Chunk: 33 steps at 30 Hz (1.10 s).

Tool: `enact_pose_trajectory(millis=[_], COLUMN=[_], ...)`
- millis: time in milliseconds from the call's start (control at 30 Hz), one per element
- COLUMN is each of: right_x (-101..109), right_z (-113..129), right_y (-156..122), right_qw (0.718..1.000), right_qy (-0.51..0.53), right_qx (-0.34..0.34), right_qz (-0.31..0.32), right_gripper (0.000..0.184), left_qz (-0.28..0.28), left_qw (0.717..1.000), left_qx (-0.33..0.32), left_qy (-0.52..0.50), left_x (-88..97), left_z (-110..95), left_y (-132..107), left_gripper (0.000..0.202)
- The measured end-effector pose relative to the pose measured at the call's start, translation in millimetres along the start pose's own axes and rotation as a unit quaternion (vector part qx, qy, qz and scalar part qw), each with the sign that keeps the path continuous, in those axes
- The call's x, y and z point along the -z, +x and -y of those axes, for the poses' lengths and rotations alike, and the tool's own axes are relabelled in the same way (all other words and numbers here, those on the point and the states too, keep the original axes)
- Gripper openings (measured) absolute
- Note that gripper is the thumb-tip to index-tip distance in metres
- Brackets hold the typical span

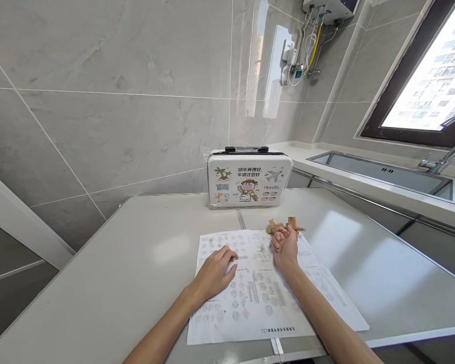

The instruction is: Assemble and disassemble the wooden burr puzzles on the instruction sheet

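A large printed instruction sheet, covered with rows of small diagrams, lies on the table. My left hand rests on its left part, thumb apart from the lightly bent fingers. A small brown bit shows by those fingertips, too small to name. At the sheet's far edge my right hand is closed with curled fingers, apparently around a wooden puzzle piece whose end sticks out to the right. Several notched wooden pieces lie just beyond the knuckles, partly hidden by the hand.
A white carry case with cartoon prints and a black handle stands upright at the table's back, near the tiled wall. The pale folding table has a seam down its middle. To the right are a counter with a sink, a tap and a window.
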State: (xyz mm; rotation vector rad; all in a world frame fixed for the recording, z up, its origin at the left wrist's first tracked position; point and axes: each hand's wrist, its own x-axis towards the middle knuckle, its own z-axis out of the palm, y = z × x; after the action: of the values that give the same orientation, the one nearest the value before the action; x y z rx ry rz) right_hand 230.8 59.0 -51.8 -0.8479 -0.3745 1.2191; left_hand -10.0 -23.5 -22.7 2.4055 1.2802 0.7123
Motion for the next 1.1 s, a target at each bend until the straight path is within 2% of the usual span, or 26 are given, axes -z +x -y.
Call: enact_pose_trajectory(millis=[100,300,467,667,767,933,1033,1100], right_x=[6,15,19,18,16,5,-5,-12], right_z=[-1,-1,-1,-4,-4,0,2,1], right_y=[6,20,24,20,18,7,-5,-14], right_qw=[1.000,0.998,0.998,0.998,0.999,0.987,0.977,0.969], right_qy=[0.019,0.061,0.060,0.054,0.020,-0.098,-0.153,-0.179], right_qx=[-0.011,-0.027,-0.006,0.007,0.023,0.125,0.150,0.162], right_qz=[-0.017,0.007,0.012,-0.020,-0.032,-0.032,0.006,0.053], right_gripper=[0.036,0.037,0.037,0.033,0.036,0.044,0.043,0.040], left_qz=[0.002,0.004,0.003,0.013,0.012,0.010,0.009,0.008], left_qw=[1.000,1.000,1.000,1.000,1.000,1.000,1.000,1.000], left_qx=[0.003,0.008,0.006,0.017,0.017,0.014,0.012,0.012], left_qy=[0.002,0.005,-0.003,-0.005,-0.007,-0.009,-0.009,-0.009], left_x=[0.3,0.0,-0.1,1.1,1.1,0.7,0.9,1.3], left_z=[0,0,-1,-2,-2,-2,-2,-2], left_y=[0,0,0,0,0,1,1,1], left_gripper=[0.019,0.020,0.019,0.019,0.019,0.020,0.020,0.020])
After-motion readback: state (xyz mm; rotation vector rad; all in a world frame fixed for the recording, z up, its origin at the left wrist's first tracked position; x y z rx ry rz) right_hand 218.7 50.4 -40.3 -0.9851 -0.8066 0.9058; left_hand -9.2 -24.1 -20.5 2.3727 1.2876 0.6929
